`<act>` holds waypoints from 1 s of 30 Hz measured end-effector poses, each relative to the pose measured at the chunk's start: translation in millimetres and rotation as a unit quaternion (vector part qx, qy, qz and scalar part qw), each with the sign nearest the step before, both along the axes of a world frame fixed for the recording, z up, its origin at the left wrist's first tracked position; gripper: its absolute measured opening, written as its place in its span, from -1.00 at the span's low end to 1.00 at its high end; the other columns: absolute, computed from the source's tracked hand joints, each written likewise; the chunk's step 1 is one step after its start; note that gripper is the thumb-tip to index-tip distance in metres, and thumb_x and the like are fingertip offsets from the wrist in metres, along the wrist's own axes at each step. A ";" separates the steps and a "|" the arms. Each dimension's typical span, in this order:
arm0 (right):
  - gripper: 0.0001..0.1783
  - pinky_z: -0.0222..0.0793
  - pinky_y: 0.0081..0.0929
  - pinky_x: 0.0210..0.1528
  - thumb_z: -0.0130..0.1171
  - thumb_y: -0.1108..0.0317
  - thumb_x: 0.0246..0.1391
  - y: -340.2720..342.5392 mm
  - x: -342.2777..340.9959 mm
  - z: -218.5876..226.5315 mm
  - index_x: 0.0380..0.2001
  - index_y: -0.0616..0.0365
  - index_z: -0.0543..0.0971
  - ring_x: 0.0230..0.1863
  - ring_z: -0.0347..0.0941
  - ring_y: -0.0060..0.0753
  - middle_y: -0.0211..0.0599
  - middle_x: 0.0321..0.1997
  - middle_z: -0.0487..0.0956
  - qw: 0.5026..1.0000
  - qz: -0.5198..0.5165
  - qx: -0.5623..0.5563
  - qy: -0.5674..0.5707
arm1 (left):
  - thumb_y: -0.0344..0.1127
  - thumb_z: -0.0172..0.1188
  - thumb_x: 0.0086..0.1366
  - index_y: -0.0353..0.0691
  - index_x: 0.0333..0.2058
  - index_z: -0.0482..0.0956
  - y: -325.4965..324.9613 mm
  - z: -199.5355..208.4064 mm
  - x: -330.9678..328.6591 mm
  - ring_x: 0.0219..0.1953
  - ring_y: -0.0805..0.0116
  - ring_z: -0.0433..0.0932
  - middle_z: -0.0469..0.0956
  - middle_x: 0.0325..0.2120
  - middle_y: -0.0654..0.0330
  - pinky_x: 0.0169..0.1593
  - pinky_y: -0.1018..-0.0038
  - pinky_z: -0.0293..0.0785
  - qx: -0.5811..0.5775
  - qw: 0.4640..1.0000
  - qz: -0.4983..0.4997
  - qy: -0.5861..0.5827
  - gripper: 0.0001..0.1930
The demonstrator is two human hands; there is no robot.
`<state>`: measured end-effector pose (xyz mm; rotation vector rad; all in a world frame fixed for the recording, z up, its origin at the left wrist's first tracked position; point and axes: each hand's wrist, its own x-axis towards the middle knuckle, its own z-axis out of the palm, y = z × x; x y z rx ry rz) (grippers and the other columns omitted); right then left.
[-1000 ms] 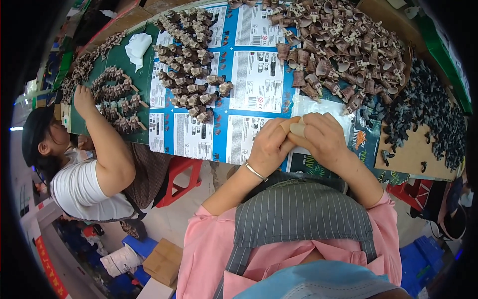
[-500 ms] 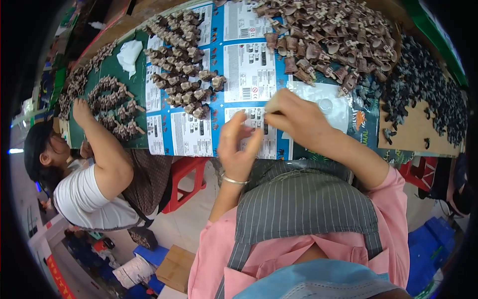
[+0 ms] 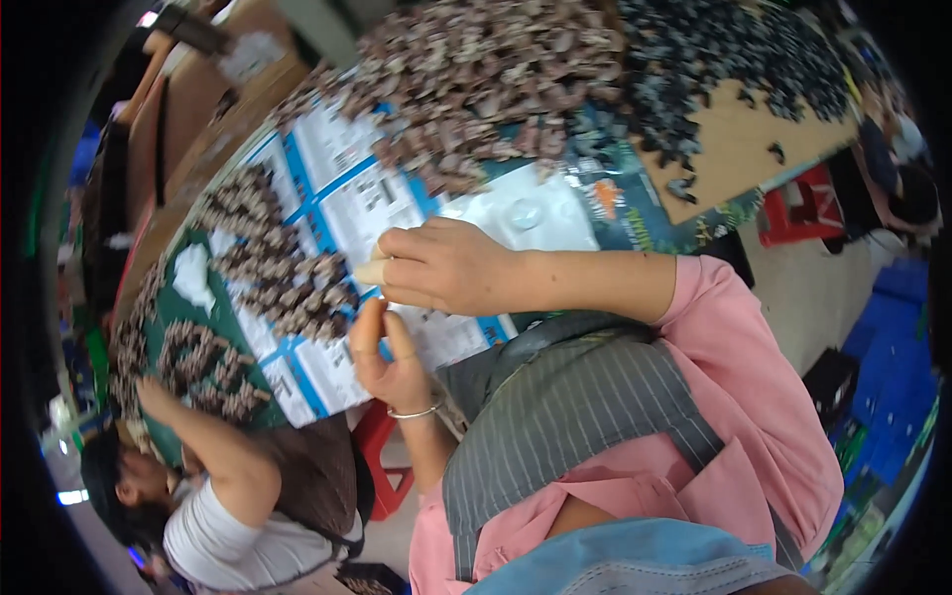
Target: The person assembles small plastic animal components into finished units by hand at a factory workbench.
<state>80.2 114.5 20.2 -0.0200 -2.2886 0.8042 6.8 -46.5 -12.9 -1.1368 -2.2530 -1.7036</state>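
My left hand [image 3: 390, 367] is raised over the near edge of the sheet-covered table, thumb and index finger a little apart, with nothing visible between them. Just above it, my right hand [image 3: 451, 266] is closed, its fingers curled and a pale cover on one fingertip; whatever it may hold is hidden. Close to the left of both hands stand rows of small brown-and-cream figures [image 3: 288, 283]. Beyond my right hand lies a big heap of loose brownish cup-shaped parts [image 3: 496, 69]. Printed white-and-blue sheets [image 3: 369, 210] lie under the hands.
A clear plastic bag [image 3: 531, 210] lies right of the hands. Dark small parts [image 3: 734, 59] are heaped on cardboard [image 3: 729, 149] at far right. At left, a co-worker [image 3: 218, 486] reaches toward more figures near a white crumpled piece [image 3: 193, 278]. Red stools [image 3: 803, 206] stand beside the table.
The view has turned, so the table appears tilted. My right hand has moved left, above my left hand. My left hand's fingers have come closer together.
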 end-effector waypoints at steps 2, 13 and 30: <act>-0.66 0.32 -0.37 -0.41 0.30 0.30 0.00 13.1 30.4 -0.6 -0.09 -0.02 0.59 -0.39 0.48 -0.32 -0.39 -0.30 0.49 0.997 -0.054 0.029 0.045 | -0.67 0.17 0.23 -0.35 -0.06 0.60 19.6 13.1 -11.9 -0.30 0.27 0.57 0.62 -0.25 0.04 -0.19 0.46 0.50 -0.029 0.996 -0.039 0.074 -0.70; -0.60 0.32 -0.36 -0.18 0.22 0.35 -0.04 117.0 162.4 -29.6 -0.04 0.00 0.57 -0.12 0.42 -0.27 -0.40 -0.17 0.51 0.935 -0.294 0.147 -0.136 | -0.60 0.01 0.30 -0.27 0.19 0.40 98.8 15.3 -27.4 0.09 -0.07 0.46 0.45 0.10 -0.08 0.13 0.21 0.42 -0.245 0.932 -0.200 0.178 -0.54; -0.85 0.42 -0.31 -0.25 0.22 0.31 0.09 111.1 177.6 0.6 -0.26 0.06 0.62 -0.29 0.44 -0.13 -0.28 -0.28 0.40 0.955 -0.259 0.052 -0.134 | -0.61 0.20 0.15 -0.25 0.04 0.55 48.9 25.2 -10.2 -0.09 0.09 0.53 0.52 -0.13 0.05 0.00 0.31 0.46 -0.275 0.924 -0.227 0.137 -0.57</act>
